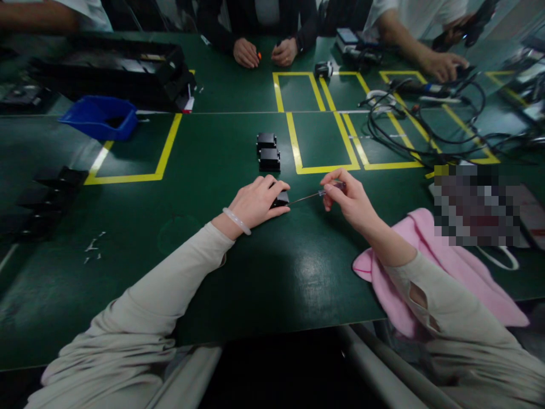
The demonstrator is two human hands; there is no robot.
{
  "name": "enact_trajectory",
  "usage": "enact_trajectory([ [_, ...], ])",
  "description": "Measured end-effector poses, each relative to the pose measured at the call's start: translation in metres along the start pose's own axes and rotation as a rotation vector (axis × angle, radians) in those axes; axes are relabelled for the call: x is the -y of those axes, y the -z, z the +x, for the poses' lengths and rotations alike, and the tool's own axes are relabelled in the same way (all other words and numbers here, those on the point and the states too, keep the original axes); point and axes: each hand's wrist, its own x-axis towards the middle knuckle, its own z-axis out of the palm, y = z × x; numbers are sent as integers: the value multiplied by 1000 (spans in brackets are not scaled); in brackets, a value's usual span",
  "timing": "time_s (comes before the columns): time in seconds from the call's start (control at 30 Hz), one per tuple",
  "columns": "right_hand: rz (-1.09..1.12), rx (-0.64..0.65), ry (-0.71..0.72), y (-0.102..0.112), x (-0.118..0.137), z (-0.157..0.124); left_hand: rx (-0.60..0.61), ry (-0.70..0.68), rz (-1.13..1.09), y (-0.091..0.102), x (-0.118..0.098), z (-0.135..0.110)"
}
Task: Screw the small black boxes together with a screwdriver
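Note:
My left hand (258,203) grips a small black box-shaped part (281,199) against the green table, the fingers over its top and the thumb along its near side. In my right hand (347,199) is a screwdriver (307,197) with a clear purplish handle. Its thin shaft points left, and the tip meets the right side of the black part or lies very close to it. Two similar black parts (269,158) stand one behind the other just beyond my left hand.
Yellow tape outlines (327,168) mark the green table (255,284). A blue bin (102,116) and black trays (123,68) stand left. Black cables (409,142) sprawl at right, with a pink cloth (426,244) under my right forearm. Across the table are other people's hands (246,53).

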Motion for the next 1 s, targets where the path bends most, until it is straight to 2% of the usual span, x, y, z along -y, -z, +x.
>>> enact_trajectory([
  [1.0,6,13,-18,0,0,0,3,5,-3,-2,3,0],
])
